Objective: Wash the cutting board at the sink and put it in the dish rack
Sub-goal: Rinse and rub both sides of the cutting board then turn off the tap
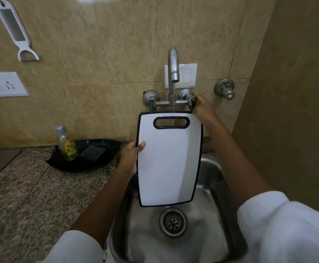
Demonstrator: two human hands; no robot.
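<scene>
A white cutting board (169,162) with a dark rim and a slot handle at its far end hangs over the steel sink (215,186). My left hand (131,155) grips the board's left edge, thumb on its face. A thin stream of water falls from the tap spout (174,67) onto the board's top edge near the handle slot. My right hand (202,108) is closed on the right tap handle (192,102), beside the board's far right corner. No dish rack is in view.
On the granite counter (31,196) to the left, a black tray (98,147) holds a dish soap bottle (68,147) and a scrub sponge (92,152). A grater (12,29) hangs on the tiled wall. A side wall (288,111) closes the right.
</scene>
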